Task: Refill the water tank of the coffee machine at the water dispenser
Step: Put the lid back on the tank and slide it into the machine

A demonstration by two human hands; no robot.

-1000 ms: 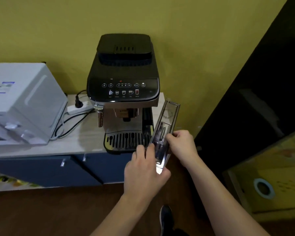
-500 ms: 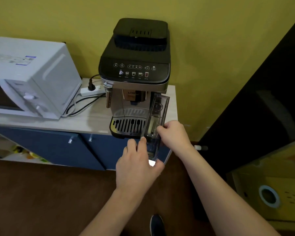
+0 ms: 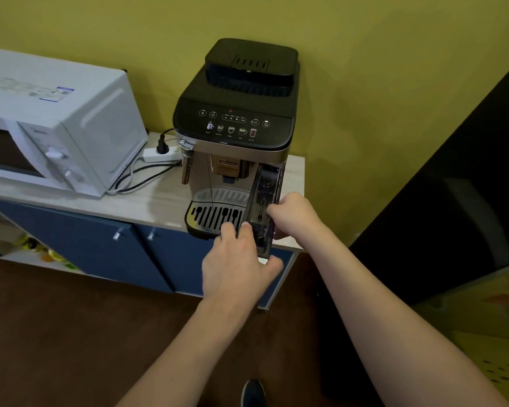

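Water tank point(image 3: 264, 201), clear plastic, partly seated in right front slot of coffee machine point(image 3: 235, 124); left hand point(image 3: 237, 264) grips its front end; right hand point(image 3: 294, 215) pinches its upper edge.

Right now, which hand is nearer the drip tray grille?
Left. The left hand has fingertips at the drip tray grille's front edge; the right hand is across the water tank.

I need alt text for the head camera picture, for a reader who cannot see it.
Both hands, the left hand and right hand, hold a clear water tank at the right side of a coffee machine. A white microwave stands to its left.
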